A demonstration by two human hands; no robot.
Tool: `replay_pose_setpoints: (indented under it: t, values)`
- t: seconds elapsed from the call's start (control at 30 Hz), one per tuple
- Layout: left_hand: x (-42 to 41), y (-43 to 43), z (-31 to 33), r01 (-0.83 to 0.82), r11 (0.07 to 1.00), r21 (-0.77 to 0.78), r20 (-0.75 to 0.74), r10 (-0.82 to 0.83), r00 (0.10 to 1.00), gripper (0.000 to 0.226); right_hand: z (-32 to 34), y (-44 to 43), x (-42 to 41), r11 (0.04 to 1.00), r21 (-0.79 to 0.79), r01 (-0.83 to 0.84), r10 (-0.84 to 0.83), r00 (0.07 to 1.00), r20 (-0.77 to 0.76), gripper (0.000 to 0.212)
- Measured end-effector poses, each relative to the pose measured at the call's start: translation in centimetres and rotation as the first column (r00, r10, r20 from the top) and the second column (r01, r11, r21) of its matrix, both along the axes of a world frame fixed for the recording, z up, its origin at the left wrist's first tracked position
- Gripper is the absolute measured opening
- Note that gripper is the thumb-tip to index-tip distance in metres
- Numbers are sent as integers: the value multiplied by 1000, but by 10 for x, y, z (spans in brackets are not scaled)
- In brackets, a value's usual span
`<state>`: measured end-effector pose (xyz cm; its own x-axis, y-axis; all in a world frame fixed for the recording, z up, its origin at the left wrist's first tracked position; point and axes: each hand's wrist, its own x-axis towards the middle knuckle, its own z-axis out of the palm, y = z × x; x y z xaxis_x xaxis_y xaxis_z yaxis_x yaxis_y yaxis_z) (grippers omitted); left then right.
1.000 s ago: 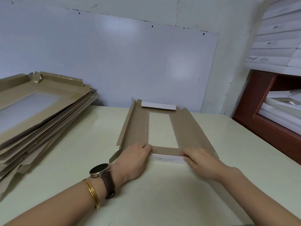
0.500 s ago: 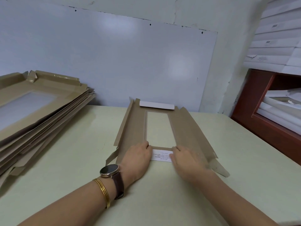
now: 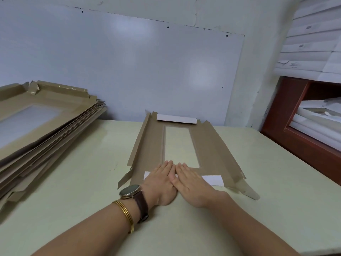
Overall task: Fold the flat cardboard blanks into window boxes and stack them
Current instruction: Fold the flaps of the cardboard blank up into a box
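Cardboard blank [image 3: 208,145] beneath flat fingers [image 3: 167,166]

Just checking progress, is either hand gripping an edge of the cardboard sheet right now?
No, the left hand and right hand lie flat, fingers straight, pressing the white flap onto the cardboard sheet.

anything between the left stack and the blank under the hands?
Bare table only between stack and blank, in the head view.
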<state>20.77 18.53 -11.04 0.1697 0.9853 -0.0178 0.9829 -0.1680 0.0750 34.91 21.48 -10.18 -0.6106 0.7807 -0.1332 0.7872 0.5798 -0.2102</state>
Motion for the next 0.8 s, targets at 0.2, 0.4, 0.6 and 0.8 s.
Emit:
replay_pose_setpoints:
  t: [0.2, 0.4, 0.6, 0.8]
  values:
    - [-4, -1, 3, -65, 997, -38, 56, 67, 996, 67, -2, 10, 24, 994, -30, 103, -104, 995, -11, 78]
    - [-9, -5, 5, -183, 980, -84, -12, 183, 983, 80, 6, 13, 47, 975, -22, 222, -218, 970, 109, 87]
    - [-25, -15, 10, -221, 971, -94, -81, 214, 974, 78, 15, 12, 47, 962, 63, 264, -271, 917, 292, 95]
    - [-28, -17, 11, -215, 975, -52, -95, 210, 973, 74, 22, 8, 44, 957, 126, 262, -290, 889, 354, 97]
